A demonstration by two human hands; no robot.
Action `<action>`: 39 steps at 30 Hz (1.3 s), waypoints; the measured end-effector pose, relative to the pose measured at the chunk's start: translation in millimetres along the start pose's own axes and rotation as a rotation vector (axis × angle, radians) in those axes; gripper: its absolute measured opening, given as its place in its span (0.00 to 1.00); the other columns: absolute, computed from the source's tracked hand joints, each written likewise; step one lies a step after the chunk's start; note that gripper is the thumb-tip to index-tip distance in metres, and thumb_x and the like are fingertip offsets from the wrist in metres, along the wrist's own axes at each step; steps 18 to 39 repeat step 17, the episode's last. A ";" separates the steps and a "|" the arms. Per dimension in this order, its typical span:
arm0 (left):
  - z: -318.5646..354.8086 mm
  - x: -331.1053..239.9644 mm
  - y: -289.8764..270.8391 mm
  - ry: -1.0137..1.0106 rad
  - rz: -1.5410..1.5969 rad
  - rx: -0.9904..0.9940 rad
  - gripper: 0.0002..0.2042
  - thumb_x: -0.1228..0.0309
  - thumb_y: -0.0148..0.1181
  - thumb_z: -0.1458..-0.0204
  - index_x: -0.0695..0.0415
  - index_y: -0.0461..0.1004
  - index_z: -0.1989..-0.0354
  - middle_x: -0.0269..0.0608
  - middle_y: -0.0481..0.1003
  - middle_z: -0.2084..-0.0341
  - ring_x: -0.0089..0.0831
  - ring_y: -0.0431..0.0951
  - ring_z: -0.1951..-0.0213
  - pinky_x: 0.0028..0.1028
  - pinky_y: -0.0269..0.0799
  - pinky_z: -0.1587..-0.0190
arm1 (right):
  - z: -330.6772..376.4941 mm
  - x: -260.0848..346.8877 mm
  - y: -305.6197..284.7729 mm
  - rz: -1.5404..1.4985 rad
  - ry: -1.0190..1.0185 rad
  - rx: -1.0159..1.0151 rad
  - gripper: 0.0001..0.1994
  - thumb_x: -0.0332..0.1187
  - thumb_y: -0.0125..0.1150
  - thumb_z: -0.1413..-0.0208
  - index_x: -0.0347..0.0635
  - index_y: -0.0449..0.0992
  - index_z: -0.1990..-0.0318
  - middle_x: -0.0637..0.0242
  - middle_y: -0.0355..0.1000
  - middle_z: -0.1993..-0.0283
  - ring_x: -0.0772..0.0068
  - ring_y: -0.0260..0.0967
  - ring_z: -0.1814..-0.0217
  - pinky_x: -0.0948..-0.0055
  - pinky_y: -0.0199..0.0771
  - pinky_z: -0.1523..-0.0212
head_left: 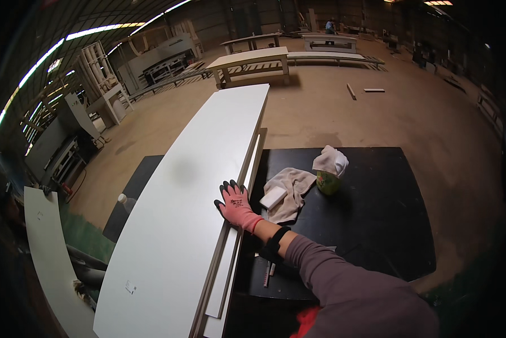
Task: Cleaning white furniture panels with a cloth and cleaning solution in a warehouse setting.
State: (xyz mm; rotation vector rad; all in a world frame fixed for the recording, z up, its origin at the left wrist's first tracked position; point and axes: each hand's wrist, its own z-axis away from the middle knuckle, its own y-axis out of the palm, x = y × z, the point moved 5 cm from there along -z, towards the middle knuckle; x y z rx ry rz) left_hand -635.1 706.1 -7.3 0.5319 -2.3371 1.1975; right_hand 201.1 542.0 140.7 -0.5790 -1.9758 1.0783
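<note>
My right hand (239,208), in a pink glove with black fingertips, lies flat near the right edge of a long white panel (180,174). Its fingers are spread and hold nothing. More boards (230,265) are stacked under the panel, their edges showing along its right side. The stack rests across a black table (371,214). On the table, right of my hand, a beige cloth (292,188) lies crumpled with a white block (273,198) on it. Beside it stands a green container (328,183) topped by a pale rag (331,160). My left hand is out of view.
At the left, another person's gloved hand (46,190) grips a narrower white panel (53,253). A white-capped bottle (124,200) stands beyond my panel's left edge. Small slim tools (269,274) lie at the near table edge. Workbenches (253,59) and machines (168,62) stand farther off.
</note>
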 end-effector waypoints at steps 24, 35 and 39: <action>29.3 -5.9 -213.6 -0.612 1.044 0.034 0.23 0.67 0.47 0.44 0.60 0.57 0.40 0.48 0.61 0.42 0.44 0.56 0.38 0.43 0.40 0.35 | -42.9 2.0 51.2 0.055 -0.166 -0.068 0.31 0.51 0.50 0.45 0.42 0.57 0.39 0.56 0.54 0.36 0.55 0.48 0.33 0.48 0.45 0.38; 29.3 -5.9 -213.6 -0.612 1.044 0.034 0.23 0.67 0.47 0.44 0.60 0.57 0.40 0.48 0.61 0.42 0.44 0.56 0.38 0.43 0.40 0.35 | -42.9 2.0 51.2 0.055 -0.166 -0.068 0.31 0.51 0.50 0.45 0.42 0.57 0.39 0.56 0.54 0.36 0.55 0.48 0.33 0.48 0.45 0.38; 29.3 -5.9 -213.6 -0.612 1.044 0.034 0.23 0.67 0.47 0.44 0.60 0.57 0.40 0.48 0.61 0.42 0.44 0.56 0.38 0.43 0.40 0.35 | -42.9 2.0 51.2 0.055 -0.166 -0.068 0.31 0.51 0.50 0.45 0.42 0.57 0.39 0.56 0.54 0.36 0.55 0.48 0.33 0.48 0.45 0.38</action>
